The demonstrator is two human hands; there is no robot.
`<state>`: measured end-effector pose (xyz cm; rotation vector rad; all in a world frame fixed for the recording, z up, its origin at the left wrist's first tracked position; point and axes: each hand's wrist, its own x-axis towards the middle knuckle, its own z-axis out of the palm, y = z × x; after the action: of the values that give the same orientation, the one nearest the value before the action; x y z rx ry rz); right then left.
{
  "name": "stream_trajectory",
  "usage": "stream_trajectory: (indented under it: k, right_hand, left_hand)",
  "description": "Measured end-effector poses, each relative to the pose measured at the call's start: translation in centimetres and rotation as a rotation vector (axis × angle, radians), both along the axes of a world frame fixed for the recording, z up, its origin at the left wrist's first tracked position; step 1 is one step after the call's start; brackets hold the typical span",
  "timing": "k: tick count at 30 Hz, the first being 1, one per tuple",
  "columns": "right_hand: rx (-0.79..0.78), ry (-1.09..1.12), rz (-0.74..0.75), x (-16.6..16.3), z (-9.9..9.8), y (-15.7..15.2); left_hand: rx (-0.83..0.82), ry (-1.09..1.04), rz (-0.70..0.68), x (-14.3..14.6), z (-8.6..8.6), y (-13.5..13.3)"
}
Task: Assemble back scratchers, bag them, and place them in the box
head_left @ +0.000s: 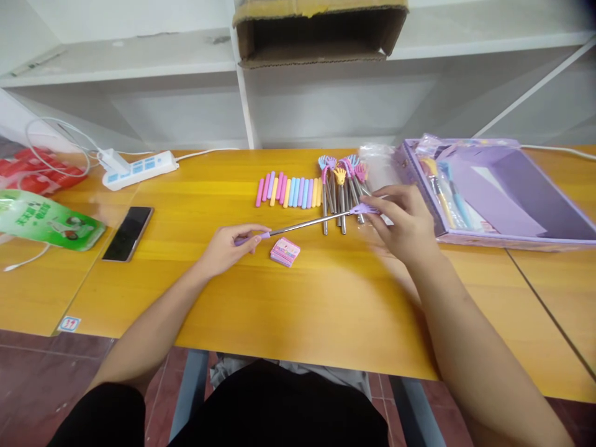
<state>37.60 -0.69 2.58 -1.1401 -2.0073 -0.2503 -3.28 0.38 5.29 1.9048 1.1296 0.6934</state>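
Note:
My left hand is closed around the purple handle of an extended telescopic back scratcher. My right hand pinches the purple claw head at its other end, so the metal rod stretches between both hands just above the yellow table. Behind the rod lies a bunch of several collapsed scratchers with coloured claw heads. Left of them is a row of several pastel handle sleeves. A small pink packet lies just below the rod.
A purple box holding pens sits at the right, with clear plastic wrap beside it. A black phone, a white power strip, a green packet and red packets lie at the left. A cardboard box stands on the white shelf behind.

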Motion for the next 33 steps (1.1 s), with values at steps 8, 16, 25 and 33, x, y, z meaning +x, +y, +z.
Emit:
stream_trajectory:
  k: [8, 16, 25, 33]
  right_hand:
    - [0.061, -0.297, 0.008, -0.9, -0.2, -0.8]
    - [0.063, -0.27, 0.069, -1.9, -0.2, -1.3]
    - [-0.013, -0.279, 0.108, -3.6, -0.1, -1.7]
    - [-0.028, -0.24, 0.146, -4.2, -0.3, -1.9]
  left_hand:
    - [0.623, 0.133, -0.043, 0.4, -1.5, -1.0]
    - [0.834, 0.109, -0.04, 0.2, -1.1, -1.2]
    - [0.737, 0.123, -0.049, 0.2, -1.5, -1.5]
    - [0.693, 0.143, -0.036, 0.2, -1.6, -1.7]
